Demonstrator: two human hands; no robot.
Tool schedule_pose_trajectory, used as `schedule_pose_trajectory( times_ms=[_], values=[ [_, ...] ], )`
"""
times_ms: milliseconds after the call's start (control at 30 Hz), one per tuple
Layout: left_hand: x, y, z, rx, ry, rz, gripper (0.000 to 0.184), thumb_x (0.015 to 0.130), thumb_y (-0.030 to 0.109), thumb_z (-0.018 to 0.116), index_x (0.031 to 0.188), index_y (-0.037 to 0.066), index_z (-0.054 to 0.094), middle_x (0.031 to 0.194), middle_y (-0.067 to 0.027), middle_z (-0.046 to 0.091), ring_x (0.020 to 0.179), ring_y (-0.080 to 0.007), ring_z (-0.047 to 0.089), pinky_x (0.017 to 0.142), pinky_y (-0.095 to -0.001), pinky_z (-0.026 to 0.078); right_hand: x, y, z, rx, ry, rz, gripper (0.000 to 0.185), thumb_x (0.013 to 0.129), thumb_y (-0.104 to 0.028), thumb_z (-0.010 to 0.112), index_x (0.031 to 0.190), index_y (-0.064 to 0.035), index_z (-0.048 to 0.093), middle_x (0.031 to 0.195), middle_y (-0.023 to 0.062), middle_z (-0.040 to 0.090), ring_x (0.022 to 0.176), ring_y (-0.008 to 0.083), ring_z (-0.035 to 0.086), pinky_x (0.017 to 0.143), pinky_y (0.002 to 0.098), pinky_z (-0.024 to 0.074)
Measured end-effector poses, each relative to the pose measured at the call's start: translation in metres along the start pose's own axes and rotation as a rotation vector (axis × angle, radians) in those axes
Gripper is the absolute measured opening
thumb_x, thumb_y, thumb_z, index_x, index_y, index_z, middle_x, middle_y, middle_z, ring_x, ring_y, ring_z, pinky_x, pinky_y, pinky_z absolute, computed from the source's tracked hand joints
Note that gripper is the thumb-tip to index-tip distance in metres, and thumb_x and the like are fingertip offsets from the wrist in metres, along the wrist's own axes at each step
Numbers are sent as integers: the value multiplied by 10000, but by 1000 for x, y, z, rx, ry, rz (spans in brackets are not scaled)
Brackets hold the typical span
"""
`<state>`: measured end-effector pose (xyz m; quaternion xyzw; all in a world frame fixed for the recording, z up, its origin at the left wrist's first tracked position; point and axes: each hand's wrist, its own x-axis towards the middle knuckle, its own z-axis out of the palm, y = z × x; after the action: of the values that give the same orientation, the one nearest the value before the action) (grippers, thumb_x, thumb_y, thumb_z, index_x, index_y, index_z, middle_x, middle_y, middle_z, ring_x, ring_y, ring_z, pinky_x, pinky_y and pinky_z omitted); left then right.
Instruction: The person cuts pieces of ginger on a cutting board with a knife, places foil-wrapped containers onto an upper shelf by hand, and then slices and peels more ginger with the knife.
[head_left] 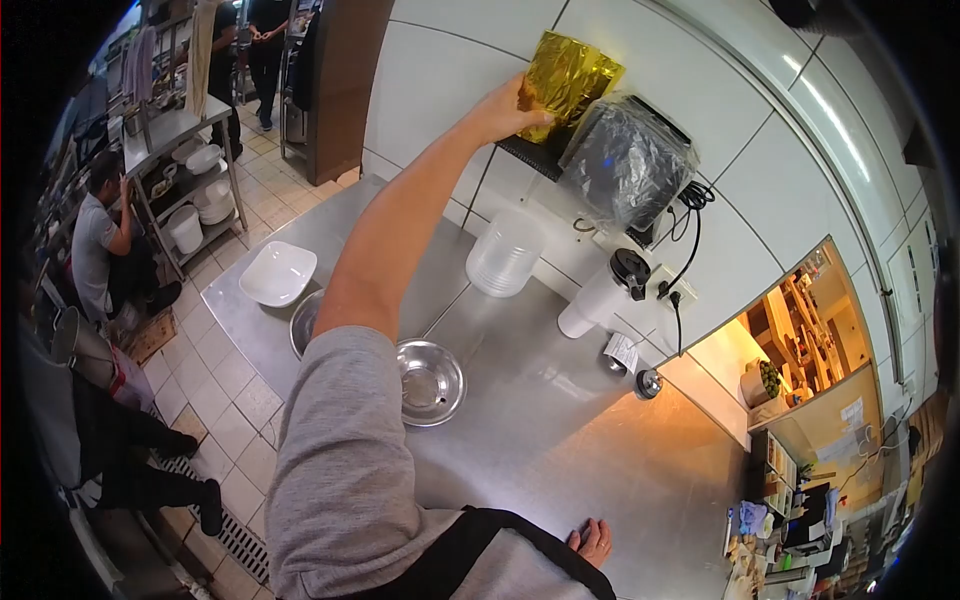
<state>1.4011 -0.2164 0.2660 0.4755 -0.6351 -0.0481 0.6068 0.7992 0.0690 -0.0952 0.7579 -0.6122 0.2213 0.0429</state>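
My left hand (510, 108) reaches up to the wall with its fingers closed round the left edge of a gold foil bag (570, 80). The bag stands over a small dark wall shelf (530, 157), beside a device wrapped in clear plastic (630, 160). My right hand (592, 542) rests on the steel table (560, 470) at its near edge, fingers stretched out and nothing visible in them. Below my left arm sit a steel bowl (430, 383) and a second metal bowl (303, 325), partly hidden by the arm. A white square bowl (278, 274) lies farther left.
Along the wall stand clear plastic containers (503, 255), a white jug with a black lid (600, 295) and a small dark-topped jar (648, 383). A cable (685, 250) hangs from the wall. One person crouches (105, 240) at left; others stand behind. A lit pass-through (800, 340) opens at right.
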Motion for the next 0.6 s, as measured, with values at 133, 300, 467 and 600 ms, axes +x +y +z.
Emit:
schedule_pose_trajectory(
  times_ms=[133, 300, 467, 600],
  values=[
    [5, 0, -8, -7, 74, -56, 727, 734, 324, 775, 1314, 40, 441, 1173, -108, 596, 1112, -210, 548, 957, -350, 424, -1, 2, 1, -4, 10, 5, 474, 744, -168, 655, 1183, -39, 531, 1260, 215, 486, 1191, 374, 433, 1005, 492, 306],
    [23, -10, -25, 298, 333, 34, 723, 696, 354, 793, 1261, 32, 475, 1133, -119, 624, 1054, -224, 592, 932, -332, 441, -2, 7, 6, -11, 16, -12, 489, 739, -178, 658, 1191, -41, 528, 1262, 215, 486, 1190, 380, 434, 1003, 490, 310],
    [18, -2, -20, 244, 97, -100, 843, 634, 423, 797, 1291, 35, 439, 1225, -155, 545, 1141, -295, 523, 970, -382, 407, -4, 14, 10, -34, 9, -24, 503, 737, -186, 659, 1199, -42, 522, 1269, 211, 480, 1190, 379, 434, 1002, 489, 311],
    [2, 1, 12, 348, 200, -13, 865, 649, 417, 807, 1322, 40, 416, 1217, -142, 571, 1116, -264, 557, 965, -359, 419, -2, 10, 8, -26, -14, 6, 505, 738, -179, 659, 1203, -43, 518, 1273, 212, 476, 1195, 378, 433, 1002, 490, 312]
  ],
)
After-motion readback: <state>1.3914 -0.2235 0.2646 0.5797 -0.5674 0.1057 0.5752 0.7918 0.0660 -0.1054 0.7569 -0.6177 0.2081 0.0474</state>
